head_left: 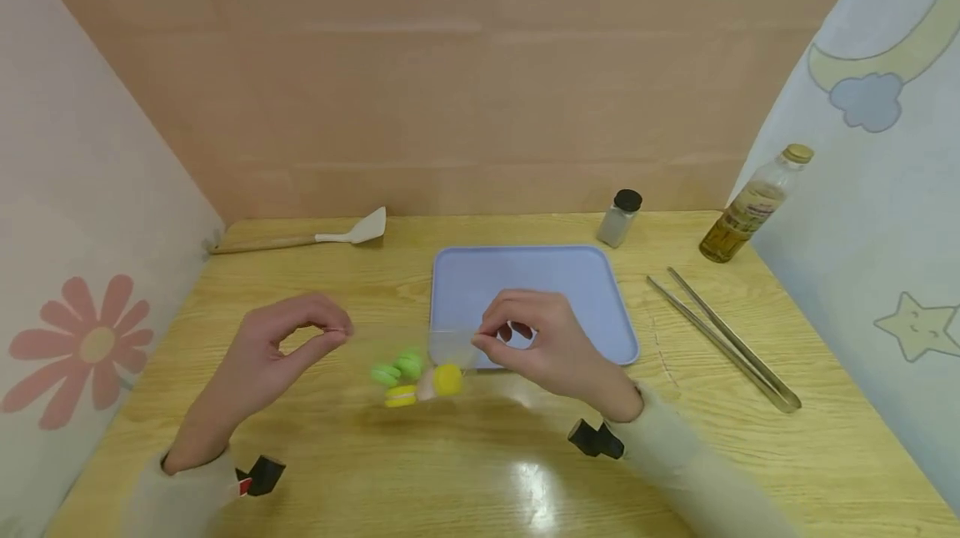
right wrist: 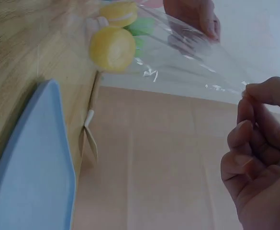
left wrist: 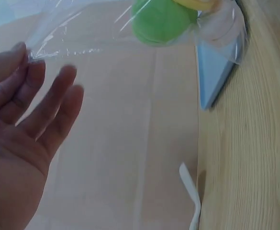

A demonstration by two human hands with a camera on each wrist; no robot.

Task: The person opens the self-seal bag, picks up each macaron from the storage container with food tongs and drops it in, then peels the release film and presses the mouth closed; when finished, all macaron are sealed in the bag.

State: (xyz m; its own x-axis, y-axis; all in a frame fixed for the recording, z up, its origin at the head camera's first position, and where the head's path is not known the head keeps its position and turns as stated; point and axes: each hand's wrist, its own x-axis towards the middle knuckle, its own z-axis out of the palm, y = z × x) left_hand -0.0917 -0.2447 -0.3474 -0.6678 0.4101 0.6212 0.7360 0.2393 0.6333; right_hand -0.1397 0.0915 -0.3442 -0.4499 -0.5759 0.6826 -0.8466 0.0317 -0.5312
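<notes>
A clear plastic bag (right wrist: 178, 60) is stretched between both hands above the table. My left hand (head_left: 281, 354) pinches one upper corner between thumb and forefinger, its other fingers loose in the left wrist view. Thumb and forefinger of my right hand (head_left: 543, 346) pinch the opposite corner. In the bottom of the bag lie several macarons: green macarons (head_left: 408, 364) to the left, yellow macarons (head_left: 447, 379) and a pale pink macaron (head_left: 426, 386) beside them. Behind the right hand, the blue tray (head_left: 525, 267) lies flat on the table.
A white-headed spatula (head_left: 367, 227) with a wooden handle lies at the back left. A black-capped jar (head_left: 618, 219) stands behind the tray. Metal tongs (head_left: 723, 338) rest at the right, with an oil bottle (head_left: 750, 208) beyond them. Walls border the table (head_left: 480, 480) on three sides.
</notes>
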